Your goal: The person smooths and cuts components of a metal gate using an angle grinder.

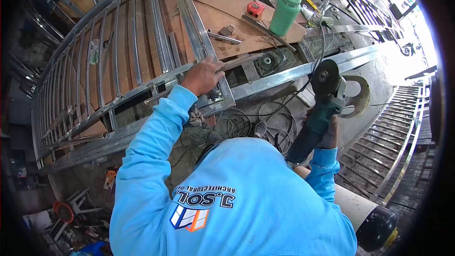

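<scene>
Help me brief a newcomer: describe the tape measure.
Find the green bottle standing on the plywood board. Just left of it lies the tape measure, a small boxy case. Its bright red colour sets it apart from the dull metal padlock nearby.

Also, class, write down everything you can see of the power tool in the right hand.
The angle grinder has a dark teal housing that looks like plastic, a greyish head and a dark round disc at its far end. The right hand holds it by the body, disc end away from the person. The disc overlaps a long metal bar in view; touching or spinning, I cannot tell.
</scene>
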`<control>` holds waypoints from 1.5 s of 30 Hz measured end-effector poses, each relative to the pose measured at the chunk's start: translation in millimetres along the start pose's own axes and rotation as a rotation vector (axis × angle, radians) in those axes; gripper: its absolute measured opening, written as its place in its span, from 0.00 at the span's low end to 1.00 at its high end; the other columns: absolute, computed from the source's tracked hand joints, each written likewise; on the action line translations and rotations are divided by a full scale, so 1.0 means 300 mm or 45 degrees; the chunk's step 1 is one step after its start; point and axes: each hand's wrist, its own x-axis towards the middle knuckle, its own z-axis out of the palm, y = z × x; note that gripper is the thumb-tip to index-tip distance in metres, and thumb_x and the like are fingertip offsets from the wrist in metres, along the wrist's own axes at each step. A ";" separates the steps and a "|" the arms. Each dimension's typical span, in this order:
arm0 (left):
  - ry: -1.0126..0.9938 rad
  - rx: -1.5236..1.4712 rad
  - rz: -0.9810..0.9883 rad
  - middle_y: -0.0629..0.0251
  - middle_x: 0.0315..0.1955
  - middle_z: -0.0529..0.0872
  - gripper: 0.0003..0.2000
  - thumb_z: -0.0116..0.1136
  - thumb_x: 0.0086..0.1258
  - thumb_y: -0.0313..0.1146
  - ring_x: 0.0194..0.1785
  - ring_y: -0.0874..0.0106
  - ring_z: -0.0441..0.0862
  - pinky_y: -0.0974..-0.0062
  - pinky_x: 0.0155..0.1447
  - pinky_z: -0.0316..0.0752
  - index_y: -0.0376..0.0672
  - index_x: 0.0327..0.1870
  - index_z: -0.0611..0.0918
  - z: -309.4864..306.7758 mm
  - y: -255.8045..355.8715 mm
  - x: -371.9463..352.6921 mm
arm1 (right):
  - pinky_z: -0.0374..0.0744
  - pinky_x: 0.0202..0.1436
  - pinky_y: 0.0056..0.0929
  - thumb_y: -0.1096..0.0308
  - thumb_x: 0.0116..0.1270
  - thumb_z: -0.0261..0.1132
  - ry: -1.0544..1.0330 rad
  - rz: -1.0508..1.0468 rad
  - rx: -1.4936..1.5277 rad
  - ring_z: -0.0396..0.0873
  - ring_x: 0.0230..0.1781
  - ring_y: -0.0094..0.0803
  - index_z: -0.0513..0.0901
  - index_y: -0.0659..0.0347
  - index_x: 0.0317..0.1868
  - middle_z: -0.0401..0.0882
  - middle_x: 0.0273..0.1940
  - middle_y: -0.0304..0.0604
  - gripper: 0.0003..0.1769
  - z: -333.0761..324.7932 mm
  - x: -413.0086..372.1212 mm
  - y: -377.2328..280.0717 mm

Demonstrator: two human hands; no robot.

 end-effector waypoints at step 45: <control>0.073 0.034 -0.346 0.52 0.39 0.90 0.19 0.55 0.78 0.52 0.42 0.50 0.88 0.52 0.42 0.83 0.49 0.57 0.83 -0.013 -0.037 -0.245 | 0.83 0.53 0.49 0.58 0.51 0.82 -0.414 -0.215 -1.925 0.85 0.51 0.60 0.65 0.65 0.68 0.84 0.48 0.66 0.48 0.422 0.505 0.015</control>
